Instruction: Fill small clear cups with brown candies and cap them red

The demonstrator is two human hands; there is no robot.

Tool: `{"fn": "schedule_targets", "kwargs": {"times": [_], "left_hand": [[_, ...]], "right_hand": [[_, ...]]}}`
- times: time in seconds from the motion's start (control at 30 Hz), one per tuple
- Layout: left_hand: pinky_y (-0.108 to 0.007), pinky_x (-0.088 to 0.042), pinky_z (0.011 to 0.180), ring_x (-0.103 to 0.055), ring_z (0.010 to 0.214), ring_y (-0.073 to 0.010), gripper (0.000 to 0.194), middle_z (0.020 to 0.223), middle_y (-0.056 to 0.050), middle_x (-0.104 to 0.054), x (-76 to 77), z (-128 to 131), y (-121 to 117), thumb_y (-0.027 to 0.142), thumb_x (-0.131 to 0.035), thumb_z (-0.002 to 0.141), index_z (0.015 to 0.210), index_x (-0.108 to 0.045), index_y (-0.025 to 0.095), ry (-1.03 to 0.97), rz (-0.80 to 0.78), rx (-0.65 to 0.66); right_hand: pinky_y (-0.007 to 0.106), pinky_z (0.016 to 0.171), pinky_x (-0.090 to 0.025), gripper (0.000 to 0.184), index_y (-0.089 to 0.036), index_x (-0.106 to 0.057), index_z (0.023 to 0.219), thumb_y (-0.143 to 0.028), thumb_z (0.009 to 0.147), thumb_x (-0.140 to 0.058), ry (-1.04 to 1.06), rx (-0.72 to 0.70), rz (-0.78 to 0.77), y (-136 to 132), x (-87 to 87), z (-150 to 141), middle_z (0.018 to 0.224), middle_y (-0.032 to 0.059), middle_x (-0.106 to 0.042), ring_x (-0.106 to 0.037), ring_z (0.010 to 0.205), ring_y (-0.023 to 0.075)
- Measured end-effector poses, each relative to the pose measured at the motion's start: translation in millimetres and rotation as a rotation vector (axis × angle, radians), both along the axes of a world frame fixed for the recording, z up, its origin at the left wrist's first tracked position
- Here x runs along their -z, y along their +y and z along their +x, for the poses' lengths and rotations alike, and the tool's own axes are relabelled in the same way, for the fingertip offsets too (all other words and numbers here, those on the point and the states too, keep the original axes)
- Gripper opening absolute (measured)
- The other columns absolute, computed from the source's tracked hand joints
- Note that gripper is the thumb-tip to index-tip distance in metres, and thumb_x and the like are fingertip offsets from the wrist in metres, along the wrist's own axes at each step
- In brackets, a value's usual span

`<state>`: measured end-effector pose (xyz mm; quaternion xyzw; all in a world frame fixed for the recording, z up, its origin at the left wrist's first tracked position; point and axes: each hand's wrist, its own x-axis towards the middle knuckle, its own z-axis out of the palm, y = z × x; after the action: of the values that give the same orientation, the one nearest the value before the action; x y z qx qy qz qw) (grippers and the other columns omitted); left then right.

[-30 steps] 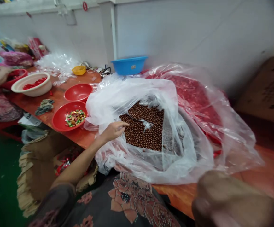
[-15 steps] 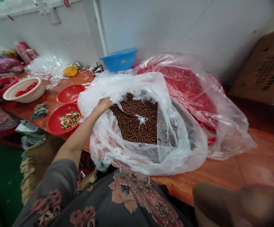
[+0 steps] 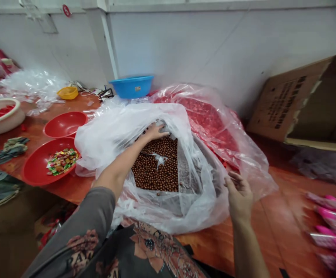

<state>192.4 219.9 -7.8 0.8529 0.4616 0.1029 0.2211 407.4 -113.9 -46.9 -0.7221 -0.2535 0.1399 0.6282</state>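
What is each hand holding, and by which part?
Left hand is on the inner edge of the clear plastic bag; a grip cannot be told. Right hand, fingers spread beside the bag, holds nothing.

A dark grey top with beaded rust-red roses and flower-printed sleeves.

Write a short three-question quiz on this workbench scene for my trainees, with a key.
1. True or false: the left hand is at the mouth of the clear plastic bag holding small brown balls.
2. What lies in the red bowl nearest the person? A) multicoloured wrapped sweets B) loose screws C) pink gloves
3. Which hand is nearer the cardboard box?

Key: 1 true; 2 A; 3 the right hand.
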Motion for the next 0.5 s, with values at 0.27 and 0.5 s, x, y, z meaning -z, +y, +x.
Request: {"fn": "schedule_targets", "kwargs": {"times": [0.27,0.5], "left_hand": [[-0.046,-0.029,0.112,-0.036,0.134,-0.0327,0.047,0.15,-0.011,-0.039,24.4,-8.3,-29.5,0.042,-0.061,0.088,0.13,-0.061,0.022,0.085,0.224,0.164],[-0.049,-0.019,0.116,-0.025,0.141,-0.0324,0.054,0.153,-0.01,-0.038,23.4,-49.8,-62.2,0.036,-0.071,0.082,0.133,-0.059,0.021,0.07,0.237,0.304]], "right_hand": [[0.034,0.085,-0.049,0.037,-0.017,-0.065,0.111,-0.04,0.085,-0.051,-0.27,0.161,-0.148,-25.9,45.7,37.5,0.108,0.0091,-0.065,-0.06,0.094,0.0166],[0.041,0.095,-0.044,0.035,-0.018,-0.068,0.109,-0.033,0.083,-0.049,-0.437,0.037,-0.359,0.5,62.5,85.6,0.112,0.0114,-0.067,-0.057,0.103,0.0221]]}}
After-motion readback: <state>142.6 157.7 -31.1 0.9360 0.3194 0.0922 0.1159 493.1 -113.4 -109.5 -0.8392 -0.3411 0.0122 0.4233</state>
